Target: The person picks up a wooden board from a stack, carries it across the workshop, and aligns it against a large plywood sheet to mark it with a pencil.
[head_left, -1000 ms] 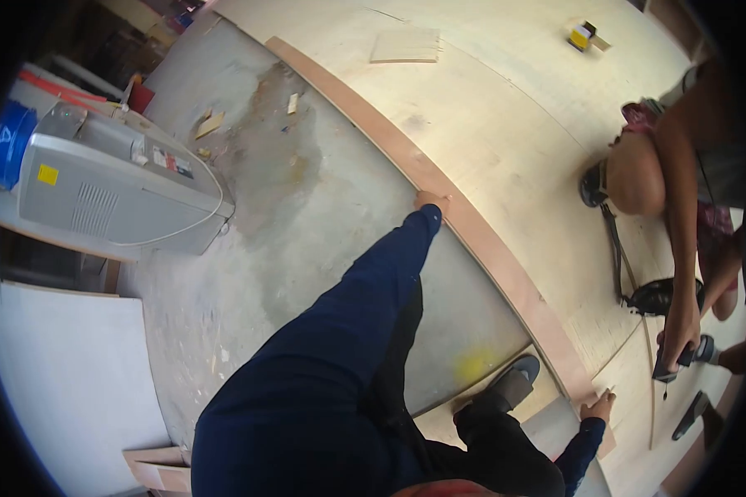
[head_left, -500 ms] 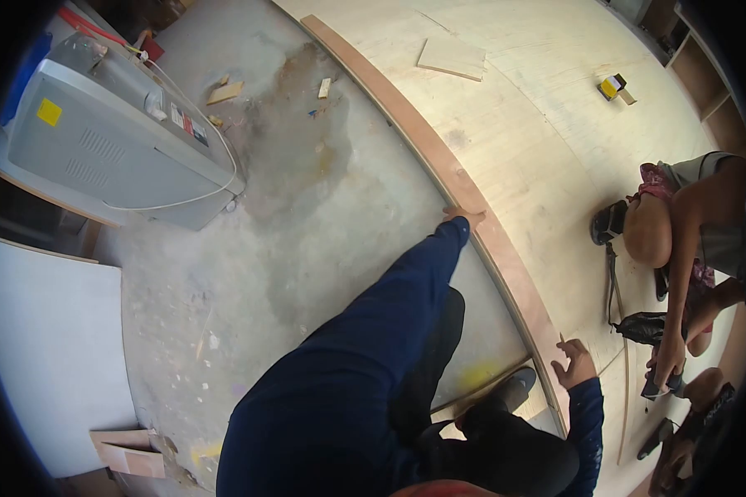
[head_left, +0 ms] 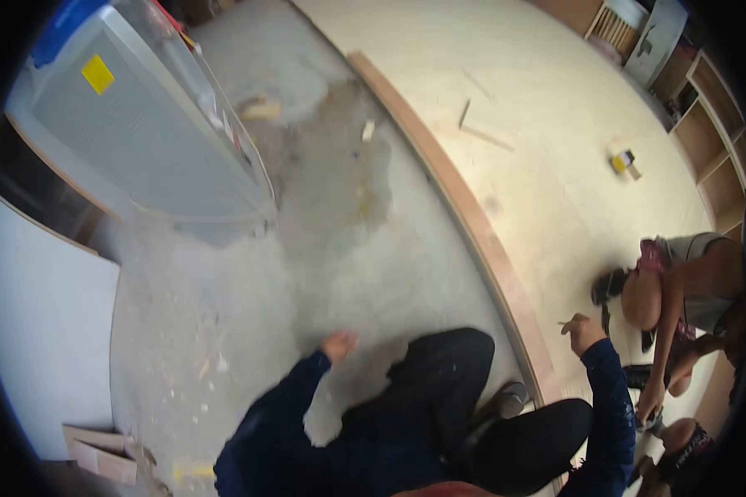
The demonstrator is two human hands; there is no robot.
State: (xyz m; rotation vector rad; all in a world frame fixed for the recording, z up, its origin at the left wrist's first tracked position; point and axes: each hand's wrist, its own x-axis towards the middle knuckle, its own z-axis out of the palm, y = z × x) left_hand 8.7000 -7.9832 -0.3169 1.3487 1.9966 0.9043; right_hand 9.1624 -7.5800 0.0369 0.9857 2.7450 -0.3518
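My left hand [head_left: 340,345] is off the wood, over the bare concrete floor to the left of my knees. Motion smears its fingers, and nothing shows clearly in it. Closed around a thin pencil-like stick [head_left: 564,324], my right hand [head_left: 585,333] is above the pale plywood sheet [head_left: 547,166], just right of the long wood strip [head_left: 464,199]. That reddish-brown strip lies along the plywood's left edge, curved by the lens.
A grey machine [head_left: 157,124] with a yellow label stands at left, above a white panel [head_left: 50,331]. A small yellow-and-black box [head_left: 622,161] rests on the plywood. Another person [head_left: 680,290] crouches at right, hands low. Shelving [head_left: 709,132] is at upper right.
My left hand has let go of the strip and swung left and down over the floor. My right hand has risen slightly and its fingers have closed more. The view has shifted.
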